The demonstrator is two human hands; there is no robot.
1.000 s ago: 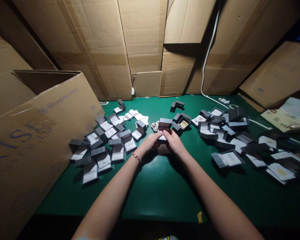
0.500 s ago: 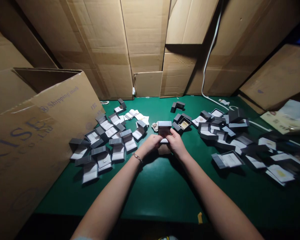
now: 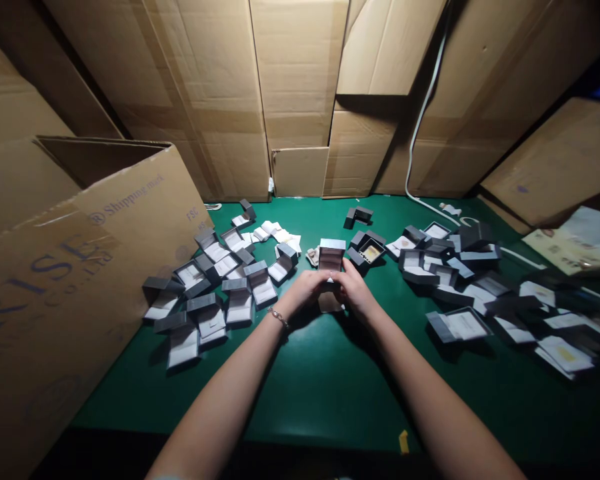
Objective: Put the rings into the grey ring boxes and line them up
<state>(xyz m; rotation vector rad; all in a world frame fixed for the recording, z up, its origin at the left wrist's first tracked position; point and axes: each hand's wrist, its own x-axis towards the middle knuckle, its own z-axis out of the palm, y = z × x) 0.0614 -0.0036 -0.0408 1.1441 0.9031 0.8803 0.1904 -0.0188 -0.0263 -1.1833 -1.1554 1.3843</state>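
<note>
Both my hands meet at the middle of the green table (image 3: 310,387) and grip one small grey hinged box (image 3: 331,256) that stands open, lid up. My left hand (image 3: 304,291), with a bracelet on its wrist, holds the box's left side. On the right side my right hand (image 3: 356,291) has its fingers curled round the base. A small tan piece (image 3: 329,302) lies on the table just under my hands.
Several open grey boxes with white inserts (image 3: 215,287) lie to the left, and a larger heap (image 3: 475,287) to the right. A big open carton (image 3: 80,267) stands at the left. Cardboard sheets (image 3: 300,100) wall the back, with a white cable (image 3: 420,133) hanging down. Papers (image 3: 570,240) lie at far right.
My hands have lifted the grey box slightly and tilted it upright; the camera view has shifted a little. The piles have not moved.
</note>
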